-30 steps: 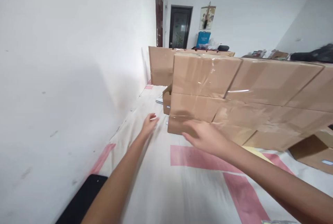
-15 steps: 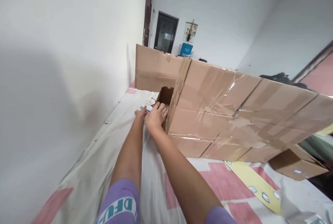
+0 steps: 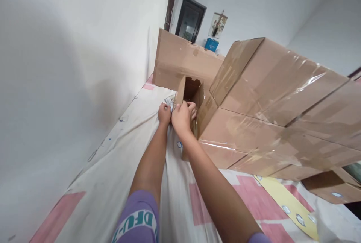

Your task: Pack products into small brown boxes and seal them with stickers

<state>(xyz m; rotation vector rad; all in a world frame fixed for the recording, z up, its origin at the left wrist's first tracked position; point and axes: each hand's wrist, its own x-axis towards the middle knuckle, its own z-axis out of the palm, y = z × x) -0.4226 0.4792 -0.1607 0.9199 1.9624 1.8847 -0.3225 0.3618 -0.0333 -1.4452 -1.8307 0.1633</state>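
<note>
A small open cardboard box (image 3: 191, 90) sits on the cloth between the taped box stack (image 3: 270, 115) and a larger box behind it. My right hand (image 3: 182, 117) is closed on the small box's near flap, fingers curled over its edge. My left hand (image 3: 164, 113) is closed too, gripping a white printed packet (image 3: 170, 102) just left of that flap. Both arms reach forward side by side, purple sleeves at the bottom.
A white wall (image 3: 70, 66) runs close along the left. A big cardboard box (image 3: 180, 60) stands at the back. A white cloth with pink stripes (image 3: 113, 167) covers the floor. A yellow strip (image 3: 284, 201) and another small box (image 3: 329, 192) lie at the right.
Both hands reached forward from mid-air to the small box. The right hand closed on its flap, the left hand closed on the packet. The view moved closer to the stack.
</note>
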